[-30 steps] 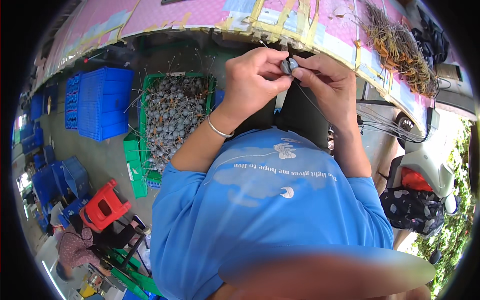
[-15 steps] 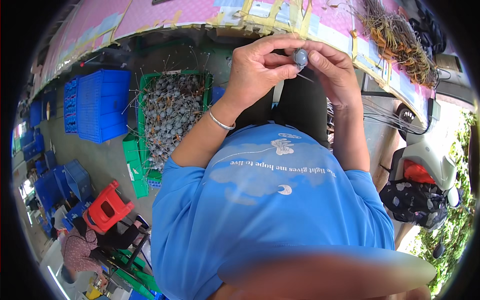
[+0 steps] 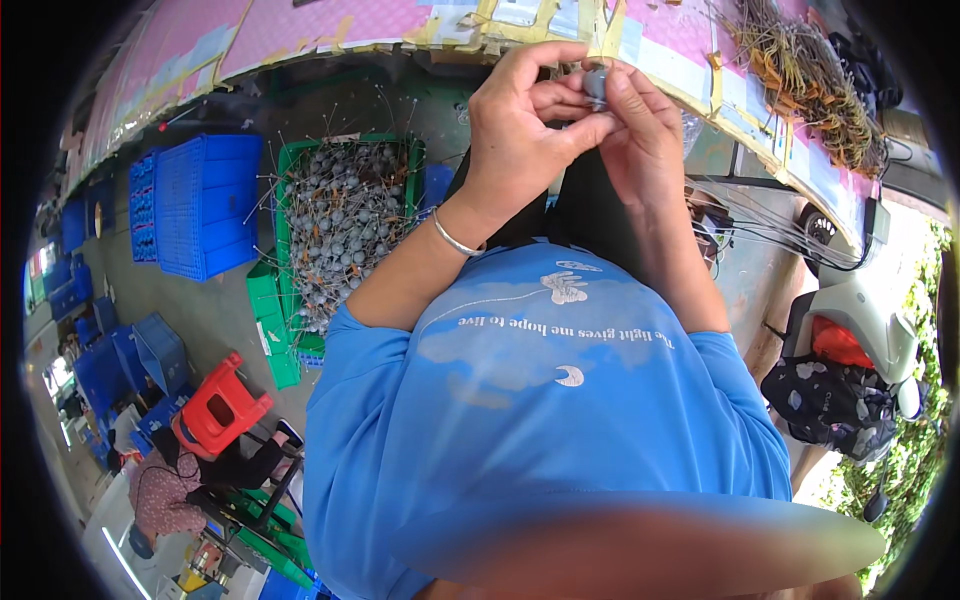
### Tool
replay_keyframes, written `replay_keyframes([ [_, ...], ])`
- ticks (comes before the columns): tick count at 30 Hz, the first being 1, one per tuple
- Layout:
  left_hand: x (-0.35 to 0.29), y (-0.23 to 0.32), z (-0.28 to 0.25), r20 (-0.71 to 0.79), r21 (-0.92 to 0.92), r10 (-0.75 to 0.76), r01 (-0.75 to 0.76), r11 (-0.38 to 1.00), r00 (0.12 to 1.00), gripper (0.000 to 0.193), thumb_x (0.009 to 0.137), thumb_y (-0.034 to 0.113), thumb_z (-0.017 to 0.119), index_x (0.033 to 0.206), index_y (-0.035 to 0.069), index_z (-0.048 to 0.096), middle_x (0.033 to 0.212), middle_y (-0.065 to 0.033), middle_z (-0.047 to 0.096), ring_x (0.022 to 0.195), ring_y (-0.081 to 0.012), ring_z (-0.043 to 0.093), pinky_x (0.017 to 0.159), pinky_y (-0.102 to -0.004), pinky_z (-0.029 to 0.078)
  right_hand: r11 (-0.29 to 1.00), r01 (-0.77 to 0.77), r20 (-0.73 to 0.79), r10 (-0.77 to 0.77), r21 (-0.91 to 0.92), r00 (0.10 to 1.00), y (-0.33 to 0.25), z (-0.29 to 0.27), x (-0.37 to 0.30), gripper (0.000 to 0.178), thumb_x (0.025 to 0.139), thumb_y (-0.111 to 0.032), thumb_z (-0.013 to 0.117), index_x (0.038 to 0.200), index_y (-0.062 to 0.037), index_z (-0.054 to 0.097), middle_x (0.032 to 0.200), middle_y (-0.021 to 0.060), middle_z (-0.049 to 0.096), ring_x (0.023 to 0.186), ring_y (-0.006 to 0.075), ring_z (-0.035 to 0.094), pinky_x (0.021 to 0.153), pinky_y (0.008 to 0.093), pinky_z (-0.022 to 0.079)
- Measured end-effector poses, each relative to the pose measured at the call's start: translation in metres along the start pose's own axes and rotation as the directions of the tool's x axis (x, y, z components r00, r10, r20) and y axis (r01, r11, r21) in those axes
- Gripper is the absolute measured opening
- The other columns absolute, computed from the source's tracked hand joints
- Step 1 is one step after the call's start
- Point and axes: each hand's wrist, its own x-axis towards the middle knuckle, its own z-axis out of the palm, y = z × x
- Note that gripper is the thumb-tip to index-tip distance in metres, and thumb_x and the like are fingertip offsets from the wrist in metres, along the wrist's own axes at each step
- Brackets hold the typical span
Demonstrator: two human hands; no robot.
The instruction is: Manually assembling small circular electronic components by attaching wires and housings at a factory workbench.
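left hand [image 3: 520, 125]: raised in front of the chest, fingers curled in, thumb and fingertips pinched on the small grey round piece [image 3: 596, 82]. Silver bangle [image 3: 455, 240] sat on that wrist.
right hand [image 3: 640, 135]: met the left from the other side, thumb and forefinger closed on the same grey piece. Both hands touched each other around it.
grey piece: held between the two hands, up near the edge of the pink work table [image 3: 340, 25], above the lap. Mostly hidden by fingers; exact shape hard to tell.
grip state: both narrow pinches, not open; both held the one part.
green crate [image 3: 283, 215]: on the floor to the person's left, packed with grey round pieces on thin wires, wires sticking out past the rim.
blue crates [image 3: 195, 205]: stacked just beside the green crate, further left.
red stool [image 3: 222, 405]: lower left, well apart from the hands.
bundle of wires with orange ends [image 3: 800, 70]: lay on the table at upper right, away from the hands.
scooter [image 3: 865, 320]: parked at right, dark bag hanging on it.
another person [image 3: 165, 490]: crouched at lower left, near the red stool.
shirt [image 3: 540, 420]: blue, filled the lower middle of the view.
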Motion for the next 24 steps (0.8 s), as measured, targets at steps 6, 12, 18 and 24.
replay_keyframes([
  [6,-0.003,-0.006,-0.013,-0.043,0.221,0.218,-0.203,0.954,0.975,0.028,0.075,-0.003,0.079,0.099,-0.005,0.064,0.102,-0.0098,0.065,0.088,-0.0183,0.071,0.075,-0.028,0.062,0.977,0.06,0.014,-0.059,-0.205,0.998,0.002,-0.014,-0.004,0.027,0.096,-0.01,0.061,0.119,0.0022,0.058,0.107,0.0081,0.065,0.097,0.0134,0.062,0.088,0.0271,0.048],
  [12,-0.014,0.01,-0.035,0.151,0.353,0.242,-0.281,0.893,0.958,0.022,0.081,-0.003,0.075,0.101,-0.004,0.065,0.106,-0.0087,0.063,0.086,-0.015,0.069,0.079,-0.0262,0.061,0.858,0.18,0.349,-0.001,-0.481,0.937,-0.022,-0.022,-0.007,0.022,0.088,-0.003,0.069,0.11,0.0001,0.067,0.105,0.0076,0.068,0.098,0.0151,0.064,0.089,0.0287,0.051],
  [18,-0.029,0.025,-0.046,0.319,0.325,0.135,-0.242,0.914,0.938,0.016,0.085,0.0,0.072,0.097,-0.006,0.065,0.105,-0.011,0.063,0.082,-0.0171,0.07,0.07,-0.0256,0.062,0.861,0.191,0.466,0.059,-0.471,0.883,-0.019,-0.031,-0.001,0.021,0.084,-0.003,0.072,0.104,0.0021,0.071,0.101,0.0116,0.069,0.095,0.0194,0.065,0.086,0.0312,0.052],
  [24,-0.026,0.039,-0.06,0.17,0.338,0.082,-0.136,0.931,0.982,0.015,0.08,-0.002,0.075,0.092,-0.004,0.066,0.1,-0.0091,0.065,0.07,-0.0127,0.069,0.059,-0.023,0.059,0.894,0.128,0.341,0.029,-0.429,0.94,0.003,-0.018,-0.005,0.023,0.091,-0.011,0.066,0.106,0.0054,0.069,0.105,0.0152,0.069,0.097,0.0227,0.065,0.088,0.0337,0.05],
])
